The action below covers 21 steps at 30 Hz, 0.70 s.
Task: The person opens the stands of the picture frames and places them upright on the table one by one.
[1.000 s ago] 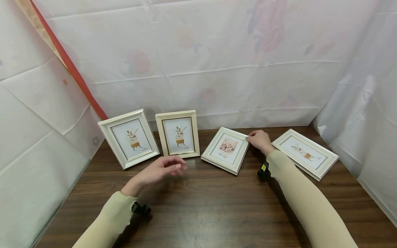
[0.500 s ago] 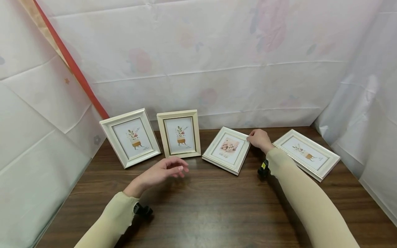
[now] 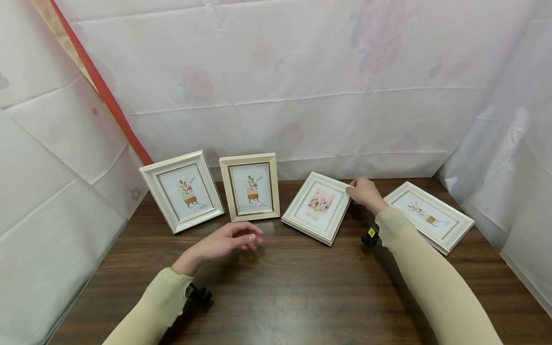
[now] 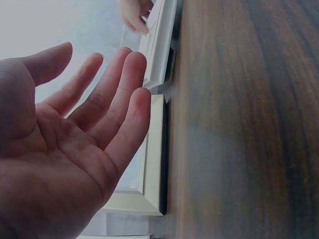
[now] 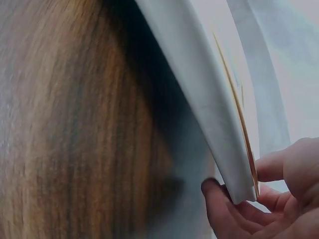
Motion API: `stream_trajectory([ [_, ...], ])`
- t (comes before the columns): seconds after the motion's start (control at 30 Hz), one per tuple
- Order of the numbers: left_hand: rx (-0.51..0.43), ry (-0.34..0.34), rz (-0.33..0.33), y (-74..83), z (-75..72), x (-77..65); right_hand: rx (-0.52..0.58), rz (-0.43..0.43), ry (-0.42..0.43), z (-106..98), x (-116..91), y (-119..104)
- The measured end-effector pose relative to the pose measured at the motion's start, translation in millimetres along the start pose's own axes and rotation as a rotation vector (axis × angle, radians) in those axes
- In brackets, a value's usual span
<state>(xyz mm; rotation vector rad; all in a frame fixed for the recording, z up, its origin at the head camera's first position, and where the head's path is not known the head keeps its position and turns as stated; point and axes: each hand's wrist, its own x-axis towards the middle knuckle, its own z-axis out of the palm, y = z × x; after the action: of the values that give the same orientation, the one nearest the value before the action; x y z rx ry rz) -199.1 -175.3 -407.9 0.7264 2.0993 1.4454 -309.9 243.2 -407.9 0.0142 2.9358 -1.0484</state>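
My right hand (image 3: 367, 194) pinches the far right corner of a white picture frame (image 3: 318, 206) with a pink flower picture. That corner is tilted up from the wooden table, and in the right wrist view the thumb lies on the front with fingers curled behind the frame's edge (image 5: 204, 94). My left hand (image 3: 222, 243) holds nothing and hovers palm inward, fingers relaxed, in front of a cream picture frame (image 3: 274, 191). This one stands upright with a plant-pot print. To its left stands a larger white picture frame (image 3: 173, 211) with a similar print.
Another white picture frame (image 3: 431, 218) lies face up at the right, beside my right forearm. A pale patterned cloth (image 3: 258, 62) hangs behind the table (image 3: 280, 297) and along its sides. A red strip (image 3: 108, 100) runs down the back left.
The far edge of the pink-flower frame has risen a little, with my right hand moving slightly up and to the right. My left hand has barely moved.
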Motion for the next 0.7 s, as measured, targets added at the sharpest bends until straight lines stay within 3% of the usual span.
stream_trajectory([
  [0.13,0.004,-0.013,-0.012,-0.5,0.0,-2.1,0.106,0.024,0.007,-2,-4,-4],
  [0.4,0.066,-0.027,-0.066,-6.7,-4.9,-11.3,0.209,0.044,0.046,-10,-15,-14],
  [0.7,0.080,0.001,-0.104,-14.4,-17.6,-26.2,0.180,-0.035,0.132,-19,-29,-18],
])
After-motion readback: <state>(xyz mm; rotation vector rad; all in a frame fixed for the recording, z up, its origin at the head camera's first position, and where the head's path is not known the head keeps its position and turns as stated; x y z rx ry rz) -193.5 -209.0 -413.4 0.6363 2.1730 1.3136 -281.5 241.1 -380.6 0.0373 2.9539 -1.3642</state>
